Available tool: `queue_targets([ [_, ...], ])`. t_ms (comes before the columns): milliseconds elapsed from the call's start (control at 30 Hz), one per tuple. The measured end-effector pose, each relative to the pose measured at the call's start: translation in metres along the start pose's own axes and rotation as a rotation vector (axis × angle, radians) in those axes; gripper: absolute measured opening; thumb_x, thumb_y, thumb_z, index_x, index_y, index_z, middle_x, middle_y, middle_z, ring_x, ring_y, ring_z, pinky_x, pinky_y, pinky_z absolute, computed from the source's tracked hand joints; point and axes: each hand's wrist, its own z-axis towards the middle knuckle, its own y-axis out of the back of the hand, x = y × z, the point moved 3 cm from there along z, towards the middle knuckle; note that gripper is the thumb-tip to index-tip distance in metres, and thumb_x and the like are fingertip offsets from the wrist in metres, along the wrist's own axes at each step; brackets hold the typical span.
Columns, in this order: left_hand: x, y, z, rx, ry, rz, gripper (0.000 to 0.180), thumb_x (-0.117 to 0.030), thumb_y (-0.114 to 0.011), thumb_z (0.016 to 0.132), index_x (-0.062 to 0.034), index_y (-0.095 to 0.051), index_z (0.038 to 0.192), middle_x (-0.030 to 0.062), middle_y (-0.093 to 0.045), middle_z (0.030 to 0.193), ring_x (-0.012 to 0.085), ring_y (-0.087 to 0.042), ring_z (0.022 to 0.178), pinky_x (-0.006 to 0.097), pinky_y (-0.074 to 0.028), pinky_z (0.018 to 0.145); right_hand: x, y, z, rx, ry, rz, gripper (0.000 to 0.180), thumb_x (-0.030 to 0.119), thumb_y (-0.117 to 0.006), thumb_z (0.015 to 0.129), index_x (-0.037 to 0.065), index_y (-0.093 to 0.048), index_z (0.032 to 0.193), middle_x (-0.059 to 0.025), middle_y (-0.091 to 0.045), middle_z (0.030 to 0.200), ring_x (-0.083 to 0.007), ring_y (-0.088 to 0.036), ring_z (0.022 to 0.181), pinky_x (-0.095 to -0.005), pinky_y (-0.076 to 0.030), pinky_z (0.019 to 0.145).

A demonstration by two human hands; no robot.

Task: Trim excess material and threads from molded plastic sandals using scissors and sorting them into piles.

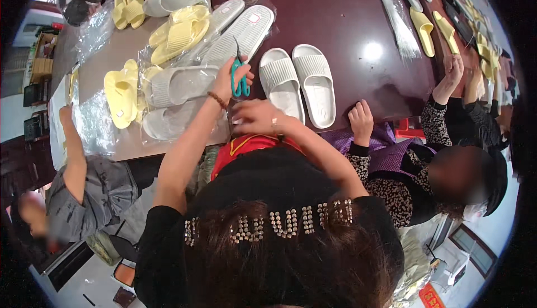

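My left hand (pixel 226 81) is closed around the handles of teal scissors (pixel 240 88), whose dark blades point away from me over a bagged grey slipper (pixel 253 27). Close to my body at the table's near edge, my right hand (pixel 257 117) has its fingers loosely bent and apart. I see nothing held in it, though its underside is hidden. Just beyond it lies a pair of pale grey slippers, one left (pixel 281 79) and one right (pixel 315 84), side by side and unbagged with ribbed straps. Beside my left forearm are grey slippers (pixel 173 84) in clear plastic.
Yellow slippers (pixel 121 98) and more bagged pairs crowd the left of the dark red table (pixel 335 6). A stack of clear plastic bags (pixel 394 17) lies at the far right. Co-workers sit close by, one hand (pixel 361 121) resting at the edge to my right.
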Motion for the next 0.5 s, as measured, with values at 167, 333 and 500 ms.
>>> queue_targets([
  [167, 0.025, 0.003, -0.015, -0.016, 0.053, -0.010, 0.035, -0.019, -0.054, 0.080, -0.0039, -0.043, 0.110, 0.0088, -0.056, 0.072, 0.0147, -0.055, 0.060, 0.025, -0.045, 0.051, -0.076, 0.047, -0.084, -0.493, -0.873, 0.024, 0.027, 0.029, -0.052, 0.072, 0.004, -0.056, 0.081, -0.0170, -0.058, 0.079, -0.0319, -0.056, 0.077, -0.0405, -0.043, 0.066],
  [333, 0.048, -0.018, -0.019, 0.052, 0.061, -0.037, 0.036, -0.016, -0.053, 0.080, -0.0022, -0.041, 0.111, 0.0082, -0.055, 0.070, 0.0138, -0.053, 0.058, 0.025, -0.044, 0.050, -0.110, 0.040, -0.091, -0.702, -0.877, -0.271, 0.039, 0.033, -0.058, 0.068, 0.000, -0.054, 0.088, -0.0211, -0.050, 0.098, -0.0355, -0.052, 0.087, -0.0411, -0.043, 0.074],
  [500, 0.045, -0.036, -0.037, 0.053, 0.078, -0.005, 0.034, -0.015, -0.053, 0.080, -0.0022, -0.042, 0.110, 0.0081, -0.055, 0.070, 0.0127, -0.053, 0.057, 0.024, -0.044, 0.051, -0.119, 0.073, -0.066, -0.703, -1.051, -0.256, 0.033, 0.024, -0.054, 0.070, 0.000, -0.056, 0.093, -0.0203, -0.050, 0.099, -0.0344, -0.052, 0.087, -0.0408, -0.043, 0.076],
])
